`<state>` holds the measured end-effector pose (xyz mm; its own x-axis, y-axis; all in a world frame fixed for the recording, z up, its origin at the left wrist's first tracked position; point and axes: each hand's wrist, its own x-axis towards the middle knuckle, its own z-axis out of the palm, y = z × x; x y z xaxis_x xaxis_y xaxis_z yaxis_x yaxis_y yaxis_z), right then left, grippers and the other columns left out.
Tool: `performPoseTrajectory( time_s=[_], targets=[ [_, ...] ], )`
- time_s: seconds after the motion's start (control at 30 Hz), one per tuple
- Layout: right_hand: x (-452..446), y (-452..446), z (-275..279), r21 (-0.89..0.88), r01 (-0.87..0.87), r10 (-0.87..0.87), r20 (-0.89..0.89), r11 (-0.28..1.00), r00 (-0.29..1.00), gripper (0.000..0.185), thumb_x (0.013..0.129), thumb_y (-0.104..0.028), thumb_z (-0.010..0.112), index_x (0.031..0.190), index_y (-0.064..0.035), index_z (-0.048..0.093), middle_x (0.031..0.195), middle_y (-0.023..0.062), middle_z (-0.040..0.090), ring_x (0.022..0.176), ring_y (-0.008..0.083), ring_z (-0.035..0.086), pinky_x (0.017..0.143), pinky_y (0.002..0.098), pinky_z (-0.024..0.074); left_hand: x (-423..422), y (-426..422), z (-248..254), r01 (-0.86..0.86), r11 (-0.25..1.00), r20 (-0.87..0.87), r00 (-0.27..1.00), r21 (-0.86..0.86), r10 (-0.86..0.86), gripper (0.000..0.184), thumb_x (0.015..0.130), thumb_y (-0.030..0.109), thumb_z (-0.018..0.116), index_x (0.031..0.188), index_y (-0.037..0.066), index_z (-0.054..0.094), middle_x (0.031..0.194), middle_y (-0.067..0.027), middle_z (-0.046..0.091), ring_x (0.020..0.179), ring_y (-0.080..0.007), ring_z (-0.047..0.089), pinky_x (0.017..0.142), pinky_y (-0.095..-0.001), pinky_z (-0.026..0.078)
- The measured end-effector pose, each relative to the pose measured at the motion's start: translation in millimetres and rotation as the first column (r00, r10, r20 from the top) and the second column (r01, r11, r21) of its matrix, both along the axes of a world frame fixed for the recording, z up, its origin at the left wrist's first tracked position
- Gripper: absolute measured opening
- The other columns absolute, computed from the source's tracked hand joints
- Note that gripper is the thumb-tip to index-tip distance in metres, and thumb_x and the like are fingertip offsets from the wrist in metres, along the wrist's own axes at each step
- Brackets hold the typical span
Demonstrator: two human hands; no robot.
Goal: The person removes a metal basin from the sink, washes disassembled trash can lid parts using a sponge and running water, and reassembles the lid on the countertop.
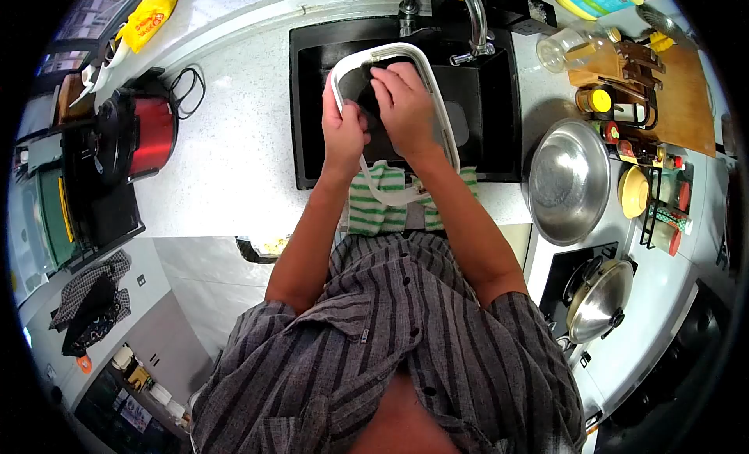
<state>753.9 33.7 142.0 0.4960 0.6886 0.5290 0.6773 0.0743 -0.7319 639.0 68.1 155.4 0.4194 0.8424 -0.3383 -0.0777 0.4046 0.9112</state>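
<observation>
White-rimmed container (402, 47), in hands (407, 115), over sink (495, 134)

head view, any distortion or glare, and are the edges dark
In the head view, strong wide-angle distortion bends straight lines, and black fills the corners; in the head view, glare shows on the steel bowl and pan lid; in the head view, the left hand and right hand stand out against the dark sink.

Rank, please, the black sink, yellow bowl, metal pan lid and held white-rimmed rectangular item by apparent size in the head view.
Black sink
White-rimmed rectangular item, perhaps helped by nearness
Metal pan lid
Yellow bowl
</observation>
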Motion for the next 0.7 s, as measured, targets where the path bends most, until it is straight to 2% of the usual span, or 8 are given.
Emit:
performPoseTrajectory(
  time_s=[0.17,0.27,0.3,0.37,0.47,0.57,0.6,0.7],
  targets=[
    [8,14,-4,0.034,0.073,-0.075,0.066,0.997,0.995,0.013,0.087,-0.005,0.067,0.099,0.0007,0.070,0.096,0.0134,0.065,0.088,0.0332,0.064,0.078,0.0402,0.0516,3,-3,1,0.035,0.999,0.011,0.999,-0.028,-0.035,0.062,0.096,0.005,0.037,0.155,0.021,0.029,0.075,0.0059,0.047,0.058,-0.0010,0.039,0.046,-0.0168,0.032],
    [-1,19,-16,-0.062,0.023,-0.022,0.009,0.998,1.000,0.013,0.088,-0.006,0.066,0.098,-0.0003,0.071,0.097,0.0133,0.065,0.088,0.0335,0.064,0.079,0.0402,0.0518,8,-3,-4,0.078,0.996,0.015,0.997,-0.031,-0.078,0.061,0.097,0.006,0.037,0.155,0.021,0.031,0.076,0.0058,0.048,0.059,-0.0011,0.041,0.046,-0.0170,0.032],
    [-2,21,-19,-0.082,-0.008,0.004,-0.048,0.997,0.999,0.013,0.088,-0.007,0.065,0.098,-0.0011,0.070,0.098,0.0130,0.066,0.089,0.0336,0.065,0.079,0.0398,0.0519,8,-2,-8,0.085,0.996,0.005,0.996,-0.024,-0.085,0.060,0.097,0.006,0.037,0.154,0.021,0.032,0.077,0.0058,0.049,0.059,-0.0010,0.041,0.046,-0.0172,0.032],
    [4,20,-24,-0.061,-0.180,0.174,-0.092,0.982,0.980,0.012,0.087,-0.008,0.066,0.097,-0.0019,0.070,0.098,0.0127,0.066,0.089,0.0332,0.065,0.080,0.0400,0.0518,6,0,-17,0.095,0.995,-0.014,0.995,-0.010,-0.095,0.059,0.097,0.006,0.037,0.154,0.021,0.033,0.078,0.0059,0.050,0.060,-0.0009,0.043,0.046,-0.0176,0.031],
    [18,5,-30,-0.078,-0.362,0.353,-0.105,0.929,0.930,0.011,0.088,-0.008,0.066,0.097,-0.0033,0.070,0.097,0.0122,0.065,0.088,0.0321,0.064,0.080,0.0388,0.0518,-6,5,-30,0.104,0.994,-0.049,0.994,0.033,-0.102,0.057,0.098,0.007,0.038,0.153,0.021,0.035,0.079,0.0060,0.048,0.058,-0.0011,0.040,0.045,-0.0177,0.030],
    [40,-24,-24,-0.126,-0.288,0.272,-0.131,0.949,0.953,0.011,0.089,-0.010,0.067,0.098,-0.0049,0.071,0.098,0.0120,0.065,0.090,0.0310,0.063,0.082,0.0369,0.0512,-12,13,-39,0.101,0.994,-0.073,0.992,-0.034,-0.103,0.057,0.098,0.006,0.039,0.153,0.021,0.036,0.079,0.0060,0.046,0.058,-0.0019,0.039,0.046,-0.0176,0.031],
    [53,-31,-30,-0.099,-0.251,0.238,-0.126,0.963,0.963,0.011,0.092,-0.010,0.067,0.100,-0.0052,0.070,0.096,0.0110,0.064,0.093,0.0281,0.062,0.084,0.0348,0.0498,-13,17,-43,0.101,0.992,-0.090,0.990,-0.071,-0.108,0.058,0.098,0.006,0.039,0.153,0.022,0.036,0.078,0.0060,0.045,0.058,-0.0022,0.038,0.046,-0.0176,0.031],
    [98,-44,-57,-0.148,-0.166,0.078,-0.474,0.975,0.877,0.013,0.094,-0.011,0.065,0.104,-0.0036,0.069,0.095,0.0112,0.064,0.097,0.0255,0.061,0.087,0.0337,0.0483,-13,24,-57,0.122,0.983,-0.143,0.979,-0.139,-0.142,0.059,0.097,0.005,0.040,0.153,0.022,0.035,0.078,0.0059,0.042,0.058,-0.0028,0.037,0.046,-0.0178,0.031]
  ],
)
